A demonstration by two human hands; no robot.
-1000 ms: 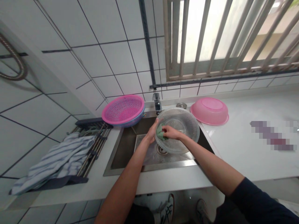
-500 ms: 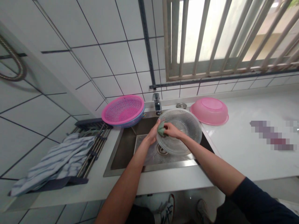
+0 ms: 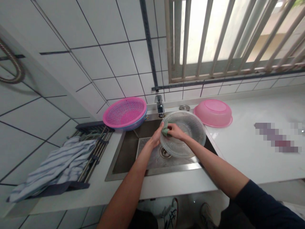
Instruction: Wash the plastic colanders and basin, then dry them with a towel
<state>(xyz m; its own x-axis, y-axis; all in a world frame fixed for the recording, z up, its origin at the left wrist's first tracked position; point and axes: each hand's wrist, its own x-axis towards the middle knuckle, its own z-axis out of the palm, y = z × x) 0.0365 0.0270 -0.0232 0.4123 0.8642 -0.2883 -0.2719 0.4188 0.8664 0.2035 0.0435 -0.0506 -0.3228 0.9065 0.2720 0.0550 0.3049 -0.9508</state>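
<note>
A clear plastic colander with a slotted wall (image 3: 193, 127) is tilted over the right part of the steel sink (image 3: 126, 152). My left hand (image 3: 156, 135) grips its left rim, fingers partly hidden behind the wall. Pinched in my right hand (image 3: 175, 131) is a green cloth (image 3: 165, 129), pressed on the inside of the colander near that same rim. The drain (image 3: 165, 153) shows below the colander.
Behind the sink stands a faucet (image 3: 159, 106). A pink basket (image 3: 125, 113) rests on a blue one at the back left. An upturned pink basin (image 3: 213, 113) sits on the right counter. At left, a striped towel (image 3: 62, 162) lies over a drying rack (image 3: 95, 156).
My right hand and the green cloth have shifted very slightly along the inside of the colander near its left rim. The left hand keeps its hold; the colander stays almost in place.
</note>
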